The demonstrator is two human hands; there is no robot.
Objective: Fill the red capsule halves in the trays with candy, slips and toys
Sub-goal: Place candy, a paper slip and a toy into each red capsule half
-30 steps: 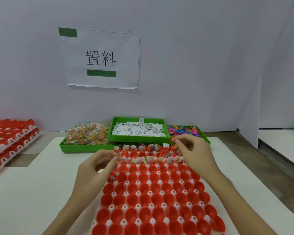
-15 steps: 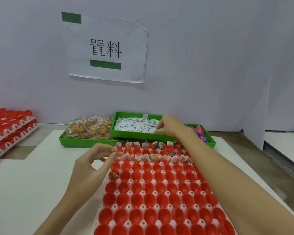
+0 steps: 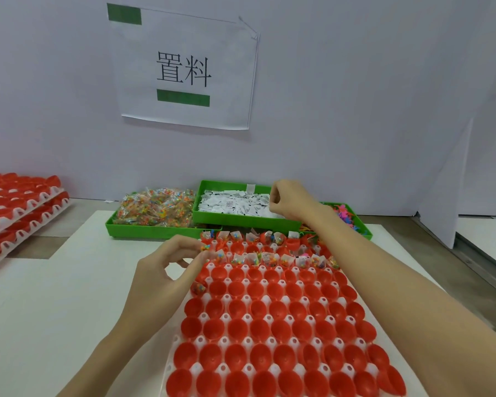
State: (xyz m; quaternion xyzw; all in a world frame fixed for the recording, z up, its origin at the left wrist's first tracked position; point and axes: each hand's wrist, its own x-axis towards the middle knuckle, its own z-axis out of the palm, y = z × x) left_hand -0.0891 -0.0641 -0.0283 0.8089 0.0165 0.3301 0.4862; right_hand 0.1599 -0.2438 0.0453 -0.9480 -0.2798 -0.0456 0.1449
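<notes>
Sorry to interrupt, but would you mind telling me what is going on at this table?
A person is filling red capsule halves in a white tray. The right hand reaches into the green bin of paper slips, fingers curled at the pile. The left hand pinches a candy packet by the tray's far left corner. Only the two far rows hold fillings; the near rows are empty.
</notes>
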